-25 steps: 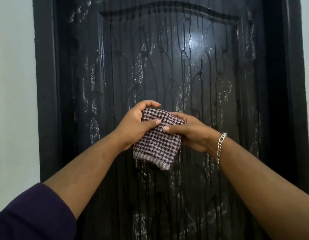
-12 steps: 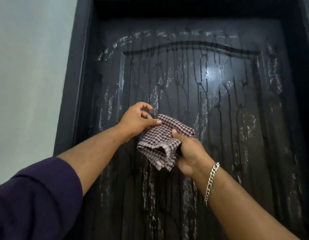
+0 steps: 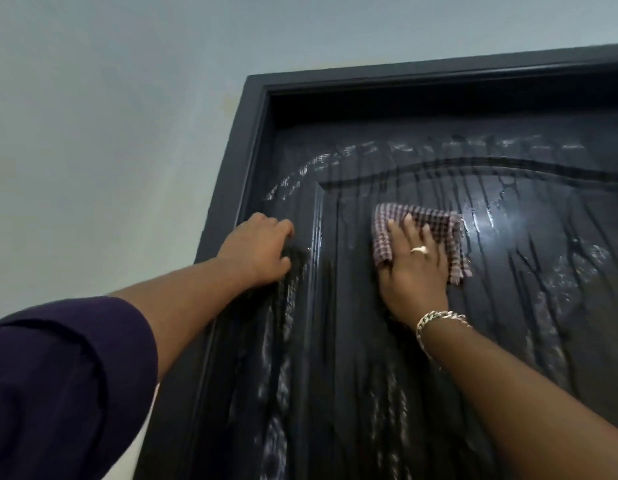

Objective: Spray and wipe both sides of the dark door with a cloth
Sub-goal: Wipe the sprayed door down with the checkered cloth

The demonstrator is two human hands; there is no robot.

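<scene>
Cloth now flat on the wet door: wiping has begun.

The cloth point(image 3: 420, 237), which both hands were folding in mid-air a moment ago, is now spread on the door point(image 3: 370, 358) under the right hand point(image 3: 409, 268), whose straight fingers press it flat against the upper panel, just below the arched moulding. The left hand point(image 3: 257, 249) has let go of it and rests apart, fingers loosely curled on the door's left stile beside the frame point(image 3: 241, 161), gripping nothing, likely as a brace. The view has tilted up toward the door's top. Spray streaks run down the door above, beside and below the right hand, so this side looks sprayed but hardly wiped; the other side cannot be judged.
</scene>
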